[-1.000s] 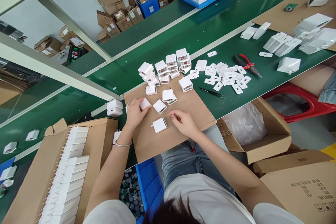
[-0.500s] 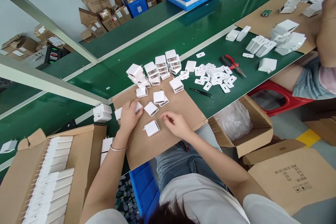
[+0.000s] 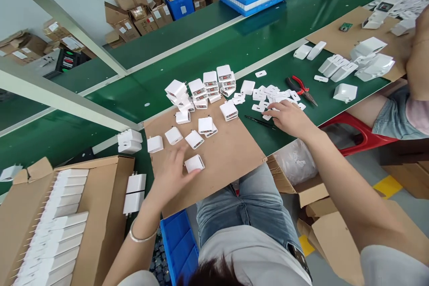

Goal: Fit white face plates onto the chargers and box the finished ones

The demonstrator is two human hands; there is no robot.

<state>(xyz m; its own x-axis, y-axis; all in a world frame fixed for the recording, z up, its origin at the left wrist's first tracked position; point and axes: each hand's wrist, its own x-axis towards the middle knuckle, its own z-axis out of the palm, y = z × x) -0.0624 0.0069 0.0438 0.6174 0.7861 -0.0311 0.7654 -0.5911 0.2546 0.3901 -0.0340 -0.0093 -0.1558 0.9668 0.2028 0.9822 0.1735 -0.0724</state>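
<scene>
My left hand [image 3: 172, 172] is open above the cardboard sheet, slightly blurred, with thumb and fingers spread beside a white charger housing [image 3: 195, 163] with prongs. More charger housings lie behind it, among them one at the left [image 3: 155, 144] and another [image 3: 174, 135]. On the right, my right hand [image 3: 288, 118] reaches over a pile of small white end plates [image 3: 273, 94]. Its fingers are stretched and bent down onto the near plates; whether a plate is between the fingertips is hidden. Black tweezers [image 3: 260, 122] lie just left of that hand.
Stacked housings [image 3: 210, 81] line the back of the cardboard sheet [image 3: 231, 147]. Red-handled pliers [image 3: 301, 89] lie beyond the plates. An open carton [image 3: 110, 205] with rows of chargers stands at the left. At the far right sits another person, an arm [image 3: 418, 58] showing.
My right hand has moved right from the cardboard sheet to the plate pile. My left hand has left the housings at the left edge and come nearer to the front housing.
</scene>
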